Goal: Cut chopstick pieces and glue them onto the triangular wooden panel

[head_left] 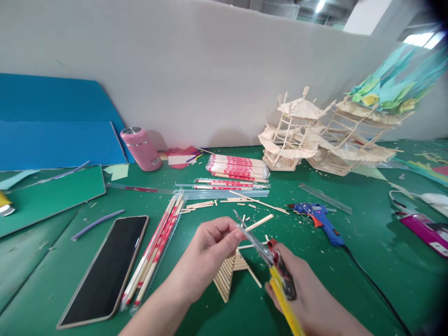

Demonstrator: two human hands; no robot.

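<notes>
My left hand (206,254) pinches a thin wooden stick (259,222) between thumb and fingers, its free end pointing right. A pair of scissors (263,252) with a yellow handle and a dark red one is in my right hand (304,285). The parted blades lie across the stick close to my left fingertips; whether they touch it I cannot tell. Below my hands, a small triangular panel of sticks (224,276) rests on the green table (196,317), partly covered by my left hand. Short cut stick pieces (200,204) lie beyond my left hand.
A blue glue gun (317,217) with its cord lies on the right. Bagged chopsticks (238,167) and a black phone (108,270) are behind and left. Stick-built pavilions (297,135), a pink flask (142,148) and blue boards (52,144) stand near the white wall.
</notes>
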